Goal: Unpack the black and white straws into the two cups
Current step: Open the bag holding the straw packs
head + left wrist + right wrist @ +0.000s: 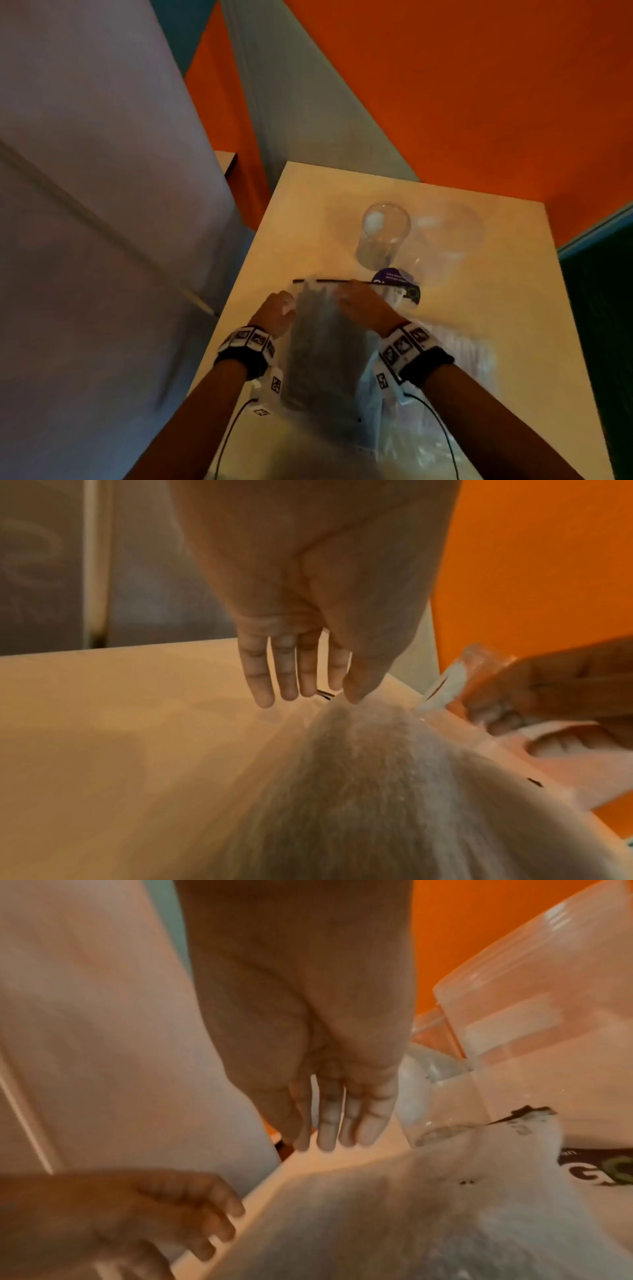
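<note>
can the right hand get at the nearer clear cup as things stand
Probably yes: the right hand is at the top of the bag of black straws, and the nearer clear cup stands just beyond with nothing between.

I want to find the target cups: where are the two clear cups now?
In the head view, the two clear cups stand side by side at the far end of the table, just beyond the bag of black straws.
</note>
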`<action>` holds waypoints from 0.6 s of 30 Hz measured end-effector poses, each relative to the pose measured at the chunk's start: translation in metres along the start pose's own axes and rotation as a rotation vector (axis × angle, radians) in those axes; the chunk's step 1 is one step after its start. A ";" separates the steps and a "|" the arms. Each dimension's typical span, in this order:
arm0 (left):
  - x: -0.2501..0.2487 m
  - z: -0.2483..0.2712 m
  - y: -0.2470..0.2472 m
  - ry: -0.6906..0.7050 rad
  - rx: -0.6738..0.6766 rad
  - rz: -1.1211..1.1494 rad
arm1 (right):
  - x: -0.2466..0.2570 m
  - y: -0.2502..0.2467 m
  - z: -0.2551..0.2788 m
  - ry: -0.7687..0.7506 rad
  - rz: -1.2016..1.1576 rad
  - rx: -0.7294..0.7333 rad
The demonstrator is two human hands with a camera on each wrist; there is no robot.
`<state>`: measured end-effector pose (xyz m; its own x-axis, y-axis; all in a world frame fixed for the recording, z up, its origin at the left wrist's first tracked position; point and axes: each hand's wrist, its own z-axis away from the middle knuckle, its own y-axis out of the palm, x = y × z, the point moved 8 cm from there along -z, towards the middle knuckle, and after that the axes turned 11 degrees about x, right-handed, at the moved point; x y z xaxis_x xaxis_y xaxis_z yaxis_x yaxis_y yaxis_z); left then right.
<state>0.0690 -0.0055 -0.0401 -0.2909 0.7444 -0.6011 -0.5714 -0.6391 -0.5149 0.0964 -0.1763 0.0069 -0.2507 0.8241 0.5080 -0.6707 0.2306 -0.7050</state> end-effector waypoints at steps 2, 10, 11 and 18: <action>0.005 -0.013 -0.004 -0.064 -0.021 0.048 | -0.013 -0.010 -0.018 0.123 0.028 -0.078; 0.003 -0.040 0.002 -0.123 -0.013 0.317 | -0.055 0.002 -0.047 0.372 -0.111 0.087; 0.004 -0.042 0.001 -0.134 -0.021 0.364 | -0.054 0.000 -0.048 0.334 -0.153 0.071; 0.002 -0.038 -0.036 -0.006 -0.155 0.624 | -0.030 -0.032 -0.030 0.014 -0.382 -0.042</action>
<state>0.1183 0.0118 -0.0458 -0.5371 0.2240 -0.8133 -0.1758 -0.9727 -0.1518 0.1457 -0.1930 -0.0005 0.0213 0.6813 0.7317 -0.6848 0.5432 -0.4858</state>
